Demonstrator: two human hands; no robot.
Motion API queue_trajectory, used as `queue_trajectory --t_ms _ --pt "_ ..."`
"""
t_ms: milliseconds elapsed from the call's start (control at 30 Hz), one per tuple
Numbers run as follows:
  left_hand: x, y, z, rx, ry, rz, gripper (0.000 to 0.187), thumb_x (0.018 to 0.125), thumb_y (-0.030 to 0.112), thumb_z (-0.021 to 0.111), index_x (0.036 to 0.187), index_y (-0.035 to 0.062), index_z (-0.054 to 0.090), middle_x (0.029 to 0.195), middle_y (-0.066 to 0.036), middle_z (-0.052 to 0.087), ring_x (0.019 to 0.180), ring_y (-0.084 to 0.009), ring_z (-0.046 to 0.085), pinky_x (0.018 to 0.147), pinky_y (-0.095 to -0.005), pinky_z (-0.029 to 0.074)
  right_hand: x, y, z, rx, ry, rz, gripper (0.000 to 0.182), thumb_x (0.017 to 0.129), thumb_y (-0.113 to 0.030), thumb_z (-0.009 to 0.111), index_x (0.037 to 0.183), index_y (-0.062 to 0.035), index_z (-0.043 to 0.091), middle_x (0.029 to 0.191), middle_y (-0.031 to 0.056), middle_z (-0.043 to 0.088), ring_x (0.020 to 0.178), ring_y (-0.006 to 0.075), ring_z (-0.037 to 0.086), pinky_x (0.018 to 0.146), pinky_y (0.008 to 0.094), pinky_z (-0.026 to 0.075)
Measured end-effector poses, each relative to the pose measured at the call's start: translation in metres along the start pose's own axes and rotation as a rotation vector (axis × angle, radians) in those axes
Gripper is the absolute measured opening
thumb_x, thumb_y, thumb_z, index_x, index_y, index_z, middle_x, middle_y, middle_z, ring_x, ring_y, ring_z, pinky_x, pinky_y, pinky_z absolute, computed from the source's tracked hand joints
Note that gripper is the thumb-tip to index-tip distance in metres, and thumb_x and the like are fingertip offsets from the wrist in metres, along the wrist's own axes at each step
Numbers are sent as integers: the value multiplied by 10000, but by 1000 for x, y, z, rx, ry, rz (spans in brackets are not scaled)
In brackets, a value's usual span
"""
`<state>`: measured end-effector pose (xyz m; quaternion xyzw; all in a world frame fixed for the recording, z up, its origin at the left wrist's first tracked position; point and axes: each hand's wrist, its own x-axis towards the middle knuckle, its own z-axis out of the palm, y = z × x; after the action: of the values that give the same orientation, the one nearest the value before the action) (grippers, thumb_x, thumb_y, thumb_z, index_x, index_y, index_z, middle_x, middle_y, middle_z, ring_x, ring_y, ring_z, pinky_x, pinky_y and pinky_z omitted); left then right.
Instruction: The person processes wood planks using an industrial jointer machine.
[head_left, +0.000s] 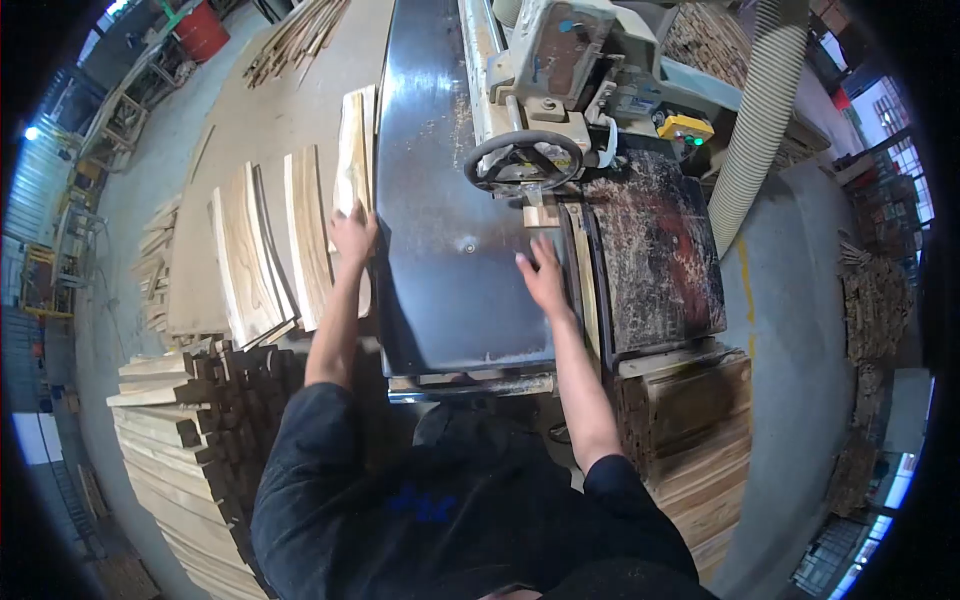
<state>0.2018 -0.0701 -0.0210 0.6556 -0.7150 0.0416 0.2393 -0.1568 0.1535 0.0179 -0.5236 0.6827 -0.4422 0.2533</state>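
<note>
My left hand is at the left edge of the dark metal machine table, with its fingers around a pale wooden board. More of the wood shows below my wrist. Over the metal table, my right hand has its fingers apart and holds nothing. Just beyond its fingertips sits a small wooden block, close to the machine's guide strip. A black handwheel stands above that block on the machine.
Several curved boards lie on a brown sheet at left. Stacked lumber rises at lower left, another wood stack at lower right. A ribbed hose hangs at right, near a yellow control box. Sawdust covers the right-hand table.
</note>
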Motion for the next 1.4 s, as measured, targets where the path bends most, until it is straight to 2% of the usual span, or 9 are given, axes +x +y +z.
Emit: queue_trajectory --t_ms 167,267,367,400,467,633,1200,1367,1400 --pt "-156 71 -86 -70 -117 -108 409 798 426 685 1121 179 727 1095 -254 555 1010 -406 526 867 -517 418 -141 -18 -5 -405 -81 -150 526 914 -348 640 1349 -62 567 1532 161 365 1436 355 275 1150 504 188" --pt "-249 126 -128 -314 -128 64 463 782 472 704 1114 150 729 1100 -232 555 1041 -381 518 917 -515 385 -208 -21 -4 -235 -66 -174 438 883 -255 693 1261 -44 623 1325 175 552 1235 353 495 1006 454 406" --pt "-294 173 -143 -330 -211 218 590 788 523 702 1235 140 667 1341 -239 497 1273 -407 421 1042 -523 304 -261 -31 -14 45 -110 276 328 918 -249 680 1155 -26 636 1019 125 683 823 239 692 666 331 542" --pt "-304 186 -139 -314 -224 291 633 791 528 701 1290 143 635 1433 -234 455 1362 -409 365 1079 -533 273 -276 -32 -23 39 -114 288 328 918 -249 680 1155 -26 636 1019 125 683 823 239 692 666 331 542" --pt "-320 211 -131 -331 -351 340 700 850 570 619 1386 127 542 1506 -237 377 1443 -394 266 1119 -557 193 -298 -33 -38 717 -298 927 251 960 -262 632 1119 -69 609 967 80 689 851 168 691 640 285 534" --pt "-326 264 -108 -407 -398 394 721 863 584 598 1384 91 529 1470 -286 397 1441 -389 279 1118 -576 170 -320 -4 -49 1265 -29 1006 316 974 -394 592 1008 -80 578 842 53 665 705 148 640 590 218 460" --pt "-120 257 -29 -691 -578 544 522 785 441 735 1183 108 678 1389 -222 516 1349 -362 435 1051 -498 377 -121 -18 4 689 335 1026 495 981 -452 549 852 26 568 604 86 571 449 177 543 365 261 348" --pt "-11 136 -34 -514 47 320 396 703 240 781 1072 118 707 1282 -196 581 1162 -404 548 978 -490 454 -80 -8 -1 663 250 1072 518 983 -489 531 904 22 569 673 77 572 527 163 572 404 248 346" --pt "11 106 -49 -601 -68 166 421 704 262 770 1081 95 686 1278 -217 577 1186 -405 532 1005 -462 438 -73 -7 2 651 256 1080 513 985 -486 528 913 20 567 681 80 575 530 164 576 403 247 343"
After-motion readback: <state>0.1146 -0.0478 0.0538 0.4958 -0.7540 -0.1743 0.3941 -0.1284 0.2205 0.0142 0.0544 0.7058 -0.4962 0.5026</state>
